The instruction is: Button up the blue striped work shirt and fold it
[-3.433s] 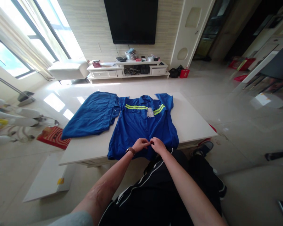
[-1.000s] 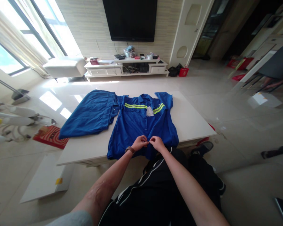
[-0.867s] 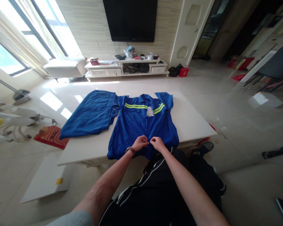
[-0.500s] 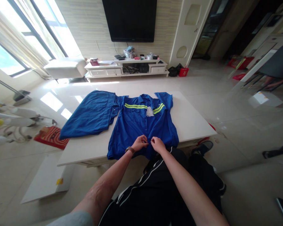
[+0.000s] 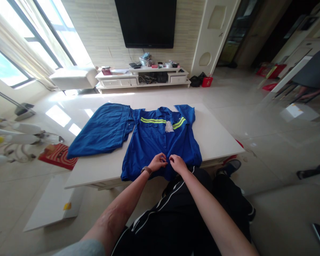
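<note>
A blue work shirt point(image 5: 152, 138) with yellow reflective stripes lies front side up on the white table point(image 5: 218, 138), its collar towards the far edge. At the lower front placket, my left hand point(image 5: 158, 162) pinches the shirt's cloth with bent fingers. Close beside it, my right hand point(image 5: 177, 163) also has its fingertips closed on the front edge of the shirt. A small gap separates the two hands. Whatever button lies between the fingertips is too small to make out. A pale patterned patch point(image 5: 169, 126) shows at the chest between the stripes.
Folded blue trousers point(image 5: 104, 129) lie left of the shirt, overhanging the table's far left edge. Beyond stand a white TV cabinet point(image 5: 120, 82) with clutter and a grey bench point(image 5: 73, 77). A red mat point(image 5: 59, 155) and a white low stool point(image 5: 52, 202) are at the left.
My right hand has shifted very slightly left, towards my left hand. Shirt and trousers lie as before.
</note>
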